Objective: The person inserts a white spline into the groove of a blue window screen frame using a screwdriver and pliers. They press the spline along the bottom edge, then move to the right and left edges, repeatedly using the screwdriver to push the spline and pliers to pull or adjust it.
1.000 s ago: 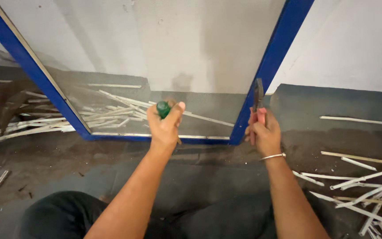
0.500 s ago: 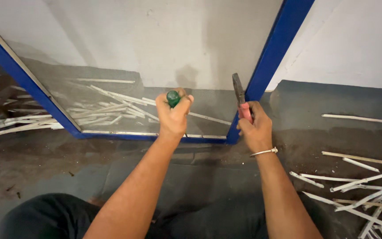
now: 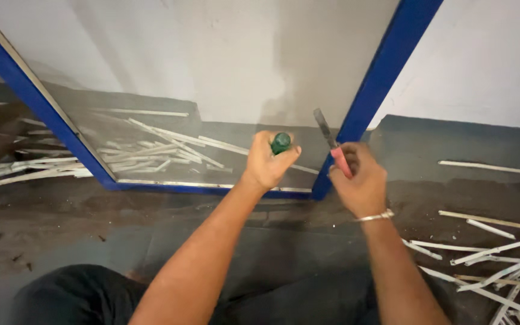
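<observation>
While the left hand [image 3: 267, 164] closes around a green-handled tool [image 3: 280, 142] near the blue frame's [image 3: 386, 72] bottom rail | right hand [image 3: 359, 180] clamps red-handled pliers [image 3: 331, 143], tip raised beside the frame's right upright | white strips [image 3: 501, 250] lie scattered on the floor [image 3: 61, 216]

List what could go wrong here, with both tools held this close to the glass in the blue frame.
1. The left hand grips a green-handled tool right at the glass pane; a slip could crack it.
2. The right hand holds a red-handled blade beside the blue frame; it could skid off and scratch the frame or reach the left hand close by.
3. Loose white strips litter the floor near the person's legs, possibly a snag when shifting.
</observation>
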{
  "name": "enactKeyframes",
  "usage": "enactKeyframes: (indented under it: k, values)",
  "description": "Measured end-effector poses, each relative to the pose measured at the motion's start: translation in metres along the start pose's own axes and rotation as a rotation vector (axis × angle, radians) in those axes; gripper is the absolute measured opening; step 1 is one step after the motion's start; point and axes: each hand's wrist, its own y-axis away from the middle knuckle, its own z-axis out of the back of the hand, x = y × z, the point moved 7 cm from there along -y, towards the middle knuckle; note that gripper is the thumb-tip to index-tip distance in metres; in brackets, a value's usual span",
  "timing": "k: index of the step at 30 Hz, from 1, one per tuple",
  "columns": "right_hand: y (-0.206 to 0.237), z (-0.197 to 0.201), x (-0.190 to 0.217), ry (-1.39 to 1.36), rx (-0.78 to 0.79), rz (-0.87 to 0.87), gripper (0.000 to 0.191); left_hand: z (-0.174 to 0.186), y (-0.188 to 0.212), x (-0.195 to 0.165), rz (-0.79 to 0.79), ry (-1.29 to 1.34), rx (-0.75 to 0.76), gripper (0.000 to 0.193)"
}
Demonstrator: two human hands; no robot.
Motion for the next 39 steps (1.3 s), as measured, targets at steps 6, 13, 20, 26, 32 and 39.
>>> enactKeyframes:
  k: [6, 13, 20, 26, 32, 39]
  values:
    - [-0.011, 0.077, 0.066, -0.062, -0.265, 0.301, 0.021, -0.007, -0.008, 0.005, 0.099, -0.052, -0.023, 0.033]
    - [-0.033, 0.039, 0.129, 0.738, 0.303, 0.809, 0.031, -0.013, -0.007, -0.011, -0.165, 0.191, -0.024, 0.013]
    - [-0.050, 0.043, 0.125, 0.435, 0.269, 0.431, 0.034, -0.020, -0.008, 0.009, 0.039, 0.082, 0.024, 0.021]
    - [-0.050, 0.068, 0.166, 0.281, 0.095, 0.632, 0.030, -0.024, -0.009, 0.022, 0.109, 0.007, 0.038, 0.027]
    - [-0.048, 0.021, 0.163, 0.764, 0.594, 0.637, 0.031, -0.025, -0.012, 0.009, -0.194, -0.042, -0.079, 0.020]
    - [-0.064, 0.057, 0.145, 0.386, 0.300, 0.666, 0.008, -0.033, -0.014, 0.034, 0.102, -0.057, 0.041, 0.025]
